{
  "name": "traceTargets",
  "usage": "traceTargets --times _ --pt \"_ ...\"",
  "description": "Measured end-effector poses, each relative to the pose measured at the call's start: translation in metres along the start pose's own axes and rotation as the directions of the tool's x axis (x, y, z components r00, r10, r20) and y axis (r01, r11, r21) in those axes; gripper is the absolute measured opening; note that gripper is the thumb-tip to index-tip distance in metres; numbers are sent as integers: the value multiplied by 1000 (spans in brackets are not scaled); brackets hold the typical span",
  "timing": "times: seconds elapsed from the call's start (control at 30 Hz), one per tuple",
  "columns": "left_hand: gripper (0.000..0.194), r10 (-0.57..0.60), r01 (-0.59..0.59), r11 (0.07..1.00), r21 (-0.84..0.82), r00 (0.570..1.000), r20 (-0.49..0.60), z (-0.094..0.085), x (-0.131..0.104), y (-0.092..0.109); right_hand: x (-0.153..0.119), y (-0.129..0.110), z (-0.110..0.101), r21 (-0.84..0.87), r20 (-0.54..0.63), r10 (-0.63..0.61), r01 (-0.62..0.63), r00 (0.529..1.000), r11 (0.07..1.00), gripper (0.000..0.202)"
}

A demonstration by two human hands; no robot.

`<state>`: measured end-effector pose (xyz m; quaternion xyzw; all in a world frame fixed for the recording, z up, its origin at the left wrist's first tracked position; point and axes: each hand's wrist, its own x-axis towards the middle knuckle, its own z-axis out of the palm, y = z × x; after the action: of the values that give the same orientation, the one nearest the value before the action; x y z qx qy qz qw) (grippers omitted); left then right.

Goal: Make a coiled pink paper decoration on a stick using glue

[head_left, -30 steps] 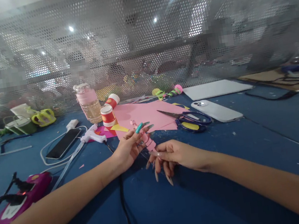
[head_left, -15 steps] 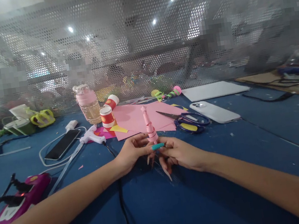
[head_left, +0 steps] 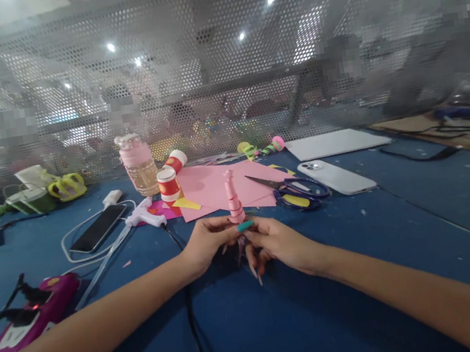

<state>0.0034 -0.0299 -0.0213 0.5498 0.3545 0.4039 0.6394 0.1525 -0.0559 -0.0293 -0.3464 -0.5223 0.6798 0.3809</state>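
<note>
A narrow pink paper spiral [head_left: 233, 201], wound upright with a small shape at its top, stands between my hands. My left hand [head_left: 206, 242] pinches its lower end from the left. My right hand [head_left: 276, 241] closes on the same lower end from the right, its other fingers curled beneath. One long teal thumbnail crosses in front of the base, so the exact grip there is partly hidden. Just behind lie pink paper sheets [head_left: 207, 186]. Blue-handled scissors [head_left: 297, 195] rest at the sheets' right edge, blades pointing left.
Left of the sheets are a white glue gun [head_left: 147, 214], red paper cups [head_left: 168, 184], a pink-lidded bottle [head_left: 139, 169] and a black-screened phone [head_left: 98, 228]. A purple power strip [head_left: 38, 308] sits nearer. A white phone [head_left: 336, 176] lies right. A black cord [head_left: 190, 312] runs toward me.
The pink spiral has sunk slightly lower between my fingers and looks more tightly wound at its base. My right hand's fingers have shifted a little to the left.
</note>
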Motion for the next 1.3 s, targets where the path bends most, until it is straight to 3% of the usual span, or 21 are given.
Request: traceTargets --times 0.13,0.37,0.47,0.57,0.63,0.67,0.73,0.8,0.83,0.87,0.93,1.13,1.3 --pt "30 -14 14 1000 -23 999 -32 -2 2 -2 1 -1 1 -32 -24 17 -18 1000 999 7" --pt "28 4 -14 993 -118 997 -82 -2 2 -3 1 -4 5 -85 18 4 -2 1000 996 19" --pt "26 80 -104 981 -163 985 -151 -4 5 2 1 -3 4 -120 -34 1 -5 999 993 22" --pt "26 149 -203 962 -181 950 -273 -8 9 6 1 -4 -4 -323 -121 -128 83 984 943 19" --pt "26 143 -203 965 -169 940 -310 -10 11 7 1 -7 -11 -580 -168 -292 145 942 802 16" --pt "25 129 -187 969 -161 941 -313 -10 12 7 1 -9 -16 -717 -187 -378 137 907 683 14" --pt "23 93 -145 978 -150 947 -308 -11 11 7 1 -15 -25 -922 -213 -521 6 827 386 14" --pt "22 68 -114 983 -142 953 -295 -10 11 7 1 -21 -35 -975 -217 -574 -200 789 95 21" --pt "22 64 -107 984 -139 956 -287 -10 10 7 0 -25 -41 -958 -221 -564 -287 795 -29 26" --pt "22 63 -105 985 -137 958 -280 -9 10 7 -1 -28 -47 -925 -241 -540 -359 806 -123 30" --pt "22 62 -100 986 -131 962 -265 -9 10 7 -1 -33 -59 -862 -318 -468 -457 825 -221 31" --pt "27 65 -96 988 -122 969 -239 -10 11 5 2 -44 -86 -901 -365 -247 -407 898 -148 13" --pt "25 82 -103 991 -83 972 -219 -13 13 2 5 -48 -98 -883 -421 -334 -466 843 -62 14"
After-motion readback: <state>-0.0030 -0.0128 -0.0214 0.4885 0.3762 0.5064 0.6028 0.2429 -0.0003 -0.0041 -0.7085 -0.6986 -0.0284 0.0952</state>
